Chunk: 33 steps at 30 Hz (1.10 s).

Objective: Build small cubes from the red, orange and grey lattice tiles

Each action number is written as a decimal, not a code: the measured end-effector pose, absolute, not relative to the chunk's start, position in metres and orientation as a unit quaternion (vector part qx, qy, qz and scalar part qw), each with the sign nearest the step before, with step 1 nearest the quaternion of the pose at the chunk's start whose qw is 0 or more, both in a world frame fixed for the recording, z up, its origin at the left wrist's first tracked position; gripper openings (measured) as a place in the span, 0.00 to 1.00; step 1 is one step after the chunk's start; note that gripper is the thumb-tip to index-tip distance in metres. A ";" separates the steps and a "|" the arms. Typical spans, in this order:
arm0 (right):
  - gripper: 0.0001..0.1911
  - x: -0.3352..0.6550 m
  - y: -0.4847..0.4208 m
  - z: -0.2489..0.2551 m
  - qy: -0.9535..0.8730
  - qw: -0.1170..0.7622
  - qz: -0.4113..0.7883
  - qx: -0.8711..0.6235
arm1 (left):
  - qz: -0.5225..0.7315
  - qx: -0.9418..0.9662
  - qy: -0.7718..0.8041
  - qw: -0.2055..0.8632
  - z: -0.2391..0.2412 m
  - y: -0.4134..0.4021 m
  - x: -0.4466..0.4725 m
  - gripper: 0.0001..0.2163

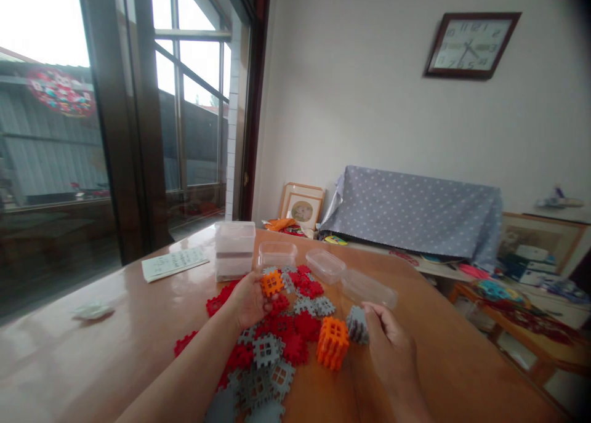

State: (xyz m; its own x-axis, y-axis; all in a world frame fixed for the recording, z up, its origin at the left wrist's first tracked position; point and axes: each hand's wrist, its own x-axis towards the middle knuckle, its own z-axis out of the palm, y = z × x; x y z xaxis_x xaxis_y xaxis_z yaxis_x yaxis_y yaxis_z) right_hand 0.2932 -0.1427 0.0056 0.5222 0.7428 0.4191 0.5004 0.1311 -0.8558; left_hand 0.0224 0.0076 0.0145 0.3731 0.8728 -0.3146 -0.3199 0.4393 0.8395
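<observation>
My left hand [247, 300] is closed on a small orange waffle-block piece [272, 282], held just above a heap of red and grey interlocking blocks [277, 343] on the wooden table [138, 324]. My right hand [392, 346] pinches a grey block stack [357, 324] that rests on the table. An orange cube built from blocks [332, 343] stands between the two hands, closer to the right one.
Clear plastic tubs stand behind the heap: a stacked lidded pair [234, 249], an open one [277, 254], and two more [325, 265] [369, 289]. A printed paper sheet [174, 263] lies at left. A window, a cloth-covered bench [415, 210] and cluttered low table are beyond.
</observation>
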 end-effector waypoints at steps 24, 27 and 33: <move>0.24 0.294 -0.142 -0.001 -0.463 0.544 0.100 -0.693 | 0.481 0.277 0.388 0.736 -0.012 0.011 0.024 0.09; 0.24 0.294 -0.142 -0.002 -0.467 0.546 0.100 -0.688 | 0.479 0.281 0.382 0.738 -0.005 0.006 0.024 0.10; 0.24 0.284 -0.146 -0.001 -0.492 0.552 0.101 -0.665 | 0.462 0.282 0.347 0.766 0.015 -0.012 0.031 0.13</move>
State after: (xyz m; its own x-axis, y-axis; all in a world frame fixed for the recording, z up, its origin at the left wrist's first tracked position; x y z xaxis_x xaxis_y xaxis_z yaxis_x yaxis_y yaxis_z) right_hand 0.2841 -0.1459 -0.0009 0.4949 0.7667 0.4090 0.5437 0.0939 -0.8340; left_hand 0.0305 -0.0117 0.0153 0.3321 0.9033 -0.2716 -0.5122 0.4145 0.7522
